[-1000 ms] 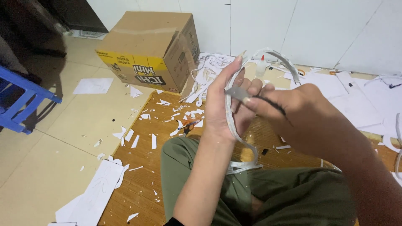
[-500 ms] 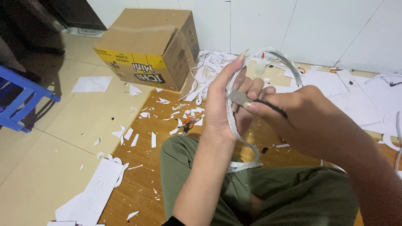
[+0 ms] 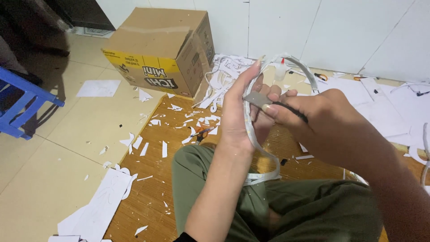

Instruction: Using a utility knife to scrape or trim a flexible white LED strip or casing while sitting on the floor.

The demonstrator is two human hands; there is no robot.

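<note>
- The person sits on the floor in green trousers [image 3: 286, 206], legs folded close to us.
- The left hand [image 3: 244, 114] is held up with its fingers straight, and the white strip [image 3: 260, 152] runs along the palm.
- That strip loops up over the fingertips and hangs down to the lap.
- The right hand [image 3: 322, 118] has its fingers pinched shut on a small knife [image 3: 259, 100] with a grey blade, which touches the strip.
- Past the knees, white paper scraps [image 3: 156, 134] lie all over the wooden mat [image 3: 152, 188].
- A blue stool [image 3: 22, 105] stands far off to the left.
- Further back sits a cardboard box [image 3: 163, 49].
- A small glue bottle [image 3: 281, 69] stands near the white wall [image 3: 340, 31].
</note>
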